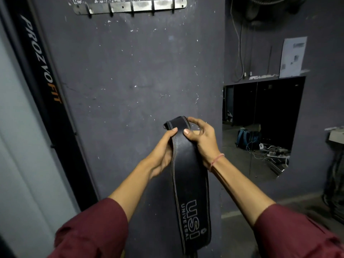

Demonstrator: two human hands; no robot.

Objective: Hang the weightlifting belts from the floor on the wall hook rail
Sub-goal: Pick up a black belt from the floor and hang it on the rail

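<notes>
Facing scuffed grey wall [130,75], hook rail [130,6]

A metal hook rail [130,6] is fixed high on a dark grey wall [121,71], its hooks bare. Beyond, a blue bag [248,137] and tangled cables [270,151] lie on the floor [242,161].

Bare grey wall [121,75] above my hands, nothing between them and the hook rail [130,6] up top, whose hooks hang empty. To my left the black machine post [46,90] slants in close beside the wall. To my right the wall's corner, open room beyond.
</notes>
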